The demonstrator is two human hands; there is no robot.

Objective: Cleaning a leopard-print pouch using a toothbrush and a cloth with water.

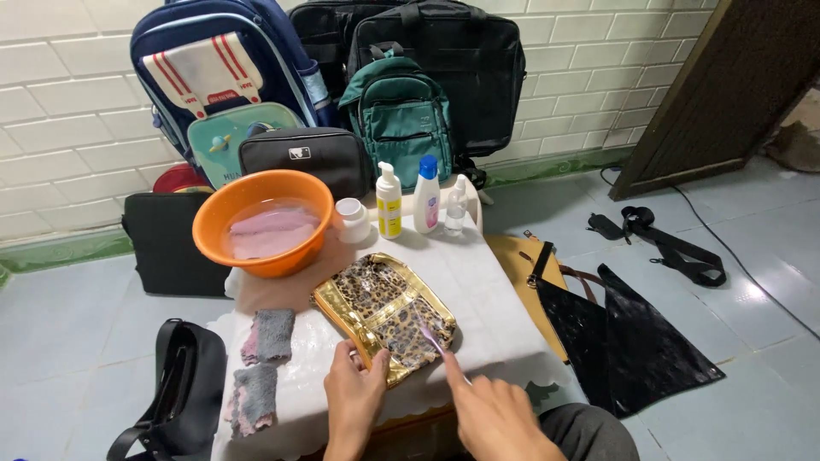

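A gold-edged leopard-print pouch (383,308) lies flat on a small table covered with a white cloth (478,282). My left hand (352,394) presses on the pouch's near edge, fingers spread and holding it down. My right hand (487,410) grips a thin pink-handled toothbrush (431,340), whose head rests on the pouch's near right part.
An orange basin (261,220) with water and a pink cloth stands at the table's back left. Several bottles (389,201) stand behind the pouch. Two grey-pink rags (270,335) lie at left. Backpacks and bags (398,109) line the wall; black bags (617,341) lie on the floor.
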